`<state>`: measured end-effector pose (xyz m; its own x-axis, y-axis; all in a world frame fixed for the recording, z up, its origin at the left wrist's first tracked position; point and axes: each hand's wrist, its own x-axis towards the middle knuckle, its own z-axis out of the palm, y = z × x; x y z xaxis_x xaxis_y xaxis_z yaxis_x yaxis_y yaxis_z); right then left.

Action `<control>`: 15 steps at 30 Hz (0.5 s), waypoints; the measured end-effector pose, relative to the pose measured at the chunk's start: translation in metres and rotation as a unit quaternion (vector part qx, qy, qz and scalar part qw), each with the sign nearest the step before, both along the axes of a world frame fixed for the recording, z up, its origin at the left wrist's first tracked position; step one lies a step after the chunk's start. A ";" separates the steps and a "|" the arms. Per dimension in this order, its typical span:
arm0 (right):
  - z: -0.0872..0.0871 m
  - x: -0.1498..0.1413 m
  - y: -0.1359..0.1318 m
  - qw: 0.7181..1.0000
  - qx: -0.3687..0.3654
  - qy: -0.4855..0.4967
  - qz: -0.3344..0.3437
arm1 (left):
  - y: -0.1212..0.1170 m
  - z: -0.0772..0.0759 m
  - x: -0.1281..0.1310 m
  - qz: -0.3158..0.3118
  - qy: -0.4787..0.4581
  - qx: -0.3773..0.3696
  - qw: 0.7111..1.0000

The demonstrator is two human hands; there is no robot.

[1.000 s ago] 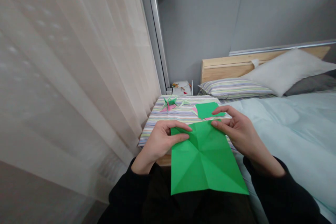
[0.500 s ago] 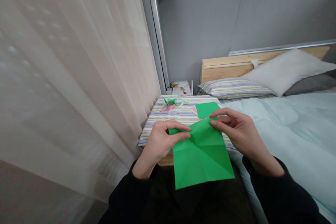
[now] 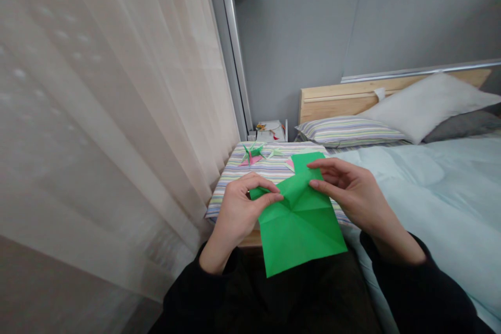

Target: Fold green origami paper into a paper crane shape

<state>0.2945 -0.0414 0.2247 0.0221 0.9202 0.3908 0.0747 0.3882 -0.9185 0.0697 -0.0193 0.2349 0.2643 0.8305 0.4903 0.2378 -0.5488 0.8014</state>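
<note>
A creased sheet of green origami paper hangs between my hands, its lower edge toward me. My left hand pinches its upper left edge between thumb and fingers. At the upper right corner, my right hand grips the sheet with thumb in front and fingertips behind the edge. Fold lines cross near the middle of the paper. Behind it, another green paper square lies on the striped cloth, partly hidden. Folded green and pink paper cranes rest farther left on that cloth.
A pale curtain hangs along the left. The bed with a light blue quilt is on the right, with a striped pillow and a white pillow by the wooden headboard. A small white stand is behind the cloth.
The green sheet has tilted slightly, its lower edge rising a little. My right hand has shifted slightly left and up along the top corner; my left fingers have curled more.
</note>
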 end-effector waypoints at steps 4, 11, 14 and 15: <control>-0.001 0.003 0.003 0.999 -0.027 0.005 0.026 | -0.001 0.001 -0.001 -0.004 0.010 -0.023 1.000; 0.003 0.013 0.005 0.999 -0.040 -0.029 0.015 | 0.002 -0.001 -0.013 -0.150 -0.048 -0.232 0.960; 0.004 0.015 0.007 0.995 -0.007 -0.093 0.029 | 0.005 -0.001 -0.014 -0.227 -0.033 -0.269 0.936; 0.005 0.014 0.009 0.992 0.001 -0.120 0.048 | 0.005 -0.002 -0.013 -0.244 -0.022 -0.273 0.931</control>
<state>0.3089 -0.0329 0.2294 -0.1595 0.9124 0.3769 0.2533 0.4068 -0.8777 0.0567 -0.0138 0.2331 0.6641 0.7459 0.0506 0.0277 -0.0922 0.9954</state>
